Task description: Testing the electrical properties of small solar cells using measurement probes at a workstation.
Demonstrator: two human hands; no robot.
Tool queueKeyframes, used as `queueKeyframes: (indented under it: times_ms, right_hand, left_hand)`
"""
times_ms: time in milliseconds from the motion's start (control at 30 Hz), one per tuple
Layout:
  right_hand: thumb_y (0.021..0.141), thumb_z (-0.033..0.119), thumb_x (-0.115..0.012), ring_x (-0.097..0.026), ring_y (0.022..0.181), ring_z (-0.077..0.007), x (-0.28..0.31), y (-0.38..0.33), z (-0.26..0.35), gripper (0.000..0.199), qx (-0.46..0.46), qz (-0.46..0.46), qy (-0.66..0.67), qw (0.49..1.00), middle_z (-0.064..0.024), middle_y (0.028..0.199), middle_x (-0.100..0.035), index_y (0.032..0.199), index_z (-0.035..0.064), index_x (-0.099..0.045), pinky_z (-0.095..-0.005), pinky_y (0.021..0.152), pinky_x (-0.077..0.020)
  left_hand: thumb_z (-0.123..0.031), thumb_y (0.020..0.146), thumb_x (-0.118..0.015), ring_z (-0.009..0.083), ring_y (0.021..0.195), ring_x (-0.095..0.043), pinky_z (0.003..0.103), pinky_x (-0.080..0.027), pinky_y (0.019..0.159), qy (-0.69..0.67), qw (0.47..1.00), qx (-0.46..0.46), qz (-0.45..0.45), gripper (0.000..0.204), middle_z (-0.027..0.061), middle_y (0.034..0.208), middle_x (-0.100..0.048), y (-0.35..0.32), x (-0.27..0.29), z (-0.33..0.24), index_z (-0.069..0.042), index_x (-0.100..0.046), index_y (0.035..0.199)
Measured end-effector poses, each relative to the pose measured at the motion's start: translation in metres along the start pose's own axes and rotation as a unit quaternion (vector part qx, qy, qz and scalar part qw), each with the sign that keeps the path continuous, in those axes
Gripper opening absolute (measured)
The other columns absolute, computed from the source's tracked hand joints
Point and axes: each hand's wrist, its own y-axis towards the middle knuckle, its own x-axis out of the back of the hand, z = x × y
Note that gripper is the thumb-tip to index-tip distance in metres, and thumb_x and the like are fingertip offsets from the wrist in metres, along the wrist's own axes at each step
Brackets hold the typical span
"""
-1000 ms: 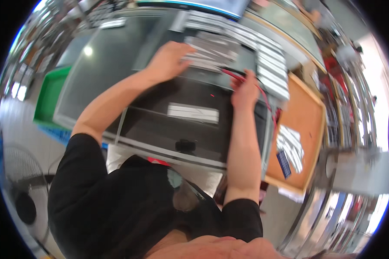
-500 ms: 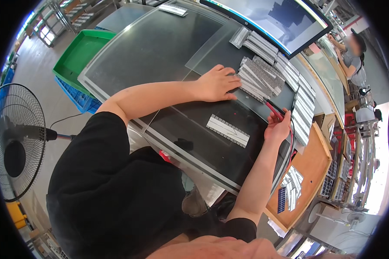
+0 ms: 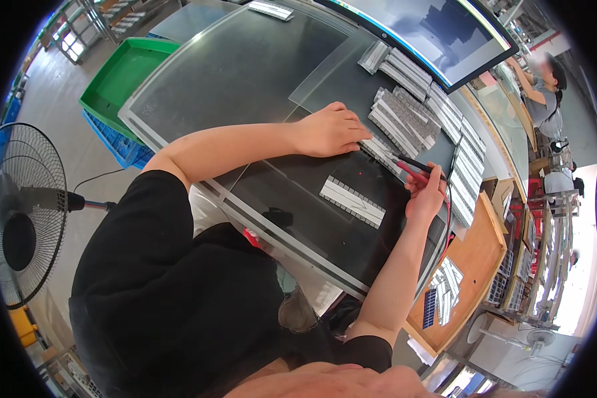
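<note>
The right hand (image 3: 426, 194) grips two probes (image 3: 414, 174), one red, one black, pinched close together, probably so that both tips can meet one strip (image 3: 379, 151) at once. The tips are at or just above its near end; contact is too small to tell. The left hand (image 3: 335, 131) lies low over the table (image 3: 225, 73), fingers bent, fingertips at the strip's other end, seemingly to steady it; whether they pinch or only press, I cannot tell.

Nearer the body, a second strip (image 3: 353, 202) lies alone on the dark surface, apart from both hands. Beyond the hands is a loose pile (image 3: 403, 119), within easy reach, edged by neat rows (image 3: 467, 176), perhaps kept separate for order.

To the right, a shallow wooden tray (image 3: 474, 245) holds a jumble of pale strips (image 3: 446, 288) and a blue piece (image 3: 430, 308). To the left, a green bin (image 3: 123, 83) sits over a blue crate (image 3: 115, 138), whose contents are hidden.
</note>
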Motion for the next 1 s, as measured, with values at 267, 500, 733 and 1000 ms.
queueKeyframes:
  times_ms: [267,500,733,1000]
  right_hand:
    - [0.088,0.028,-0.047,-0.058,0.056,-0.0175,-0.0021,0.0005,-0.0045,0.028,0.006,0.033,-0.023,0.999,-0.0096,0.078,-0.051,0.096,0.0011,-0.047,-0.0238,0.045,-0.048]
    - [0.088,0.028,-0.047,-0.059,0.058,-0.0179,-0.001,0.0019,-0.0063,0.028,0.01,0.034,-0.032,0.999,-0.0097,0.078,-0.05,0.097,0.001,-0.047,-0.024,0.048,-0.0496]
    - [0.086,0.025,-0.051,-0.059,0.055,-0.018,-0.002,0.0011,-0.0065,0.025,0.012,0.029,-0.02,0.999,-0.0083,0.075,-0.052,0.095,0.0019,-0.048,-0.0238,0.046,-0.0492]
    - [0.087,0.026,-0.049,-0.059,0.056,-0.0176,-0.001,0.002,-0.007,0.025,0.014,0.037,-0.016,0.999,-0.0075,0.074,-0.052,0.095,0.0023,-0.048,-0.0238,0.046,-0.049]
  left_hand:
    - [-0.02,0.08,-0.055,0.0192,0.102,-0.047,0.034,-0.032,0.088,-0.017,0.999,0.002,-0.035,0.029,0.0031,0.107,-0.055,-0.0051,-0.0051,0.0021,-0.009,-0.052,0.107]
    - [-0.023,0.08,-0.054,0.0163,0.102,-0.046,0.034,-0.031,0.087,-0.028,0.999,0.011,-0.037,0.028,0.0014,0.106,-0.056,-0.0062,-0.0058,0.0029,-0.01,-0.054,0.105]
    - [-0.024,0.079,-0.055,0.0169,0.103,-0.046,0.034,-0.031,0.087,-0.021,0.999,0.01,-0.048,0.03,0.0019,0.108,-0.056,-0.0079,-0.0053,0.0008,-0.01,-0.055,0.105]
    - [-0.023,0.078,-0.057,0.0172,0.104,-0.046,0.035,-0.031,0.087,-0.014,0.999,0.002,-0.048,0.031,0.0019,0.109,-0.055,-0.0082,-0.0056,0.0011,-0.01,-0.054,0.106]
